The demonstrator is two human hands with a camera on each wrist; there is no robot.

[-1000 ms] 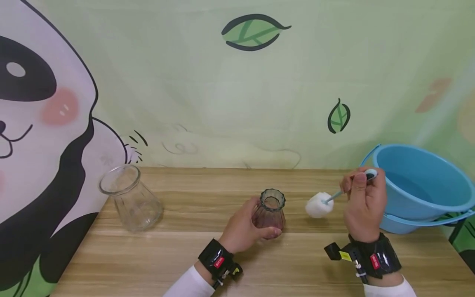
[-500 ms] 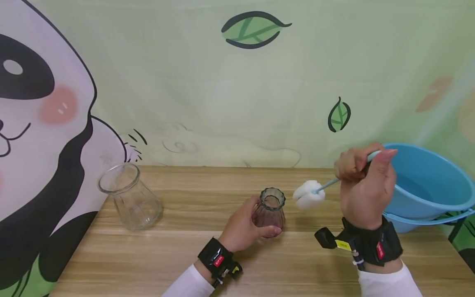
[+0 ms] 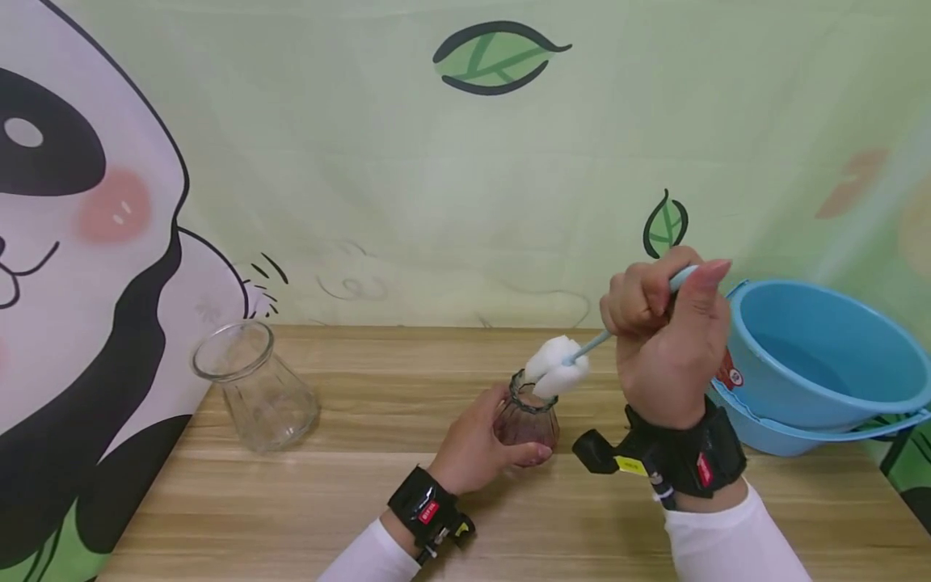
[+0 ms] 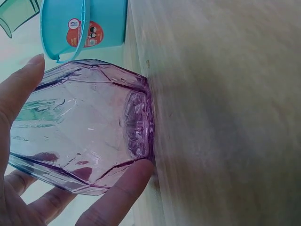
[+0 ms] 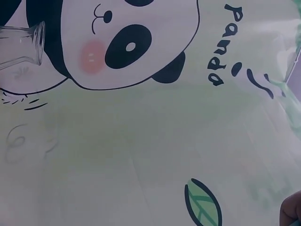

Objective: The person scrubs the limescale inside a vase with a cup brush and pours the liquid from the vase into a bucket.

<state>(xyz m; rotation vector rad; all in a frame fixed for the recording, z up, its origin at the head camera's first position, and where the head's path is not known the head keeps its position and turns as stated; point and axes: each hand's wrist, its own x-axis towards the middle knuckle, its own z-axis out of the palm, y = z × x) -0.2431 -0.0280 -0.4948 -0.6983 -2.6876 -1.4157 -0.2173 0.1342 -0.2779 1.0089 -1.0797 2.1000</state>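
Person's left hand (image 3: 469, 453) clamps its thumb and fingers around a small purple glass vase (image 3: 529, 432) near the middle of a wooden table (image 3: 393, 396). The right hand (image 3: 663, 347) has its fingers wrapped around the handle of a sponge brush (image 3: 558, 368), whose white head covers part of the vase's mouth; whether it touches the rim cannot be told. The sponge looks wider than the neck, so forcing it in could jam it; pushing at a slant might tip the vase or slide it out of the grip, and a hard knock could chip its scalloped rim. A clear jar (image 3: 272, 408) stands well apart, to the left. At right, a blue bucket (image 3: 771, 396) bears an orange label (image 4: 96, 35), its print too small to read. The panda backdrop (image 5: 117, 127) carries sideways lettering, apparently "Panda".
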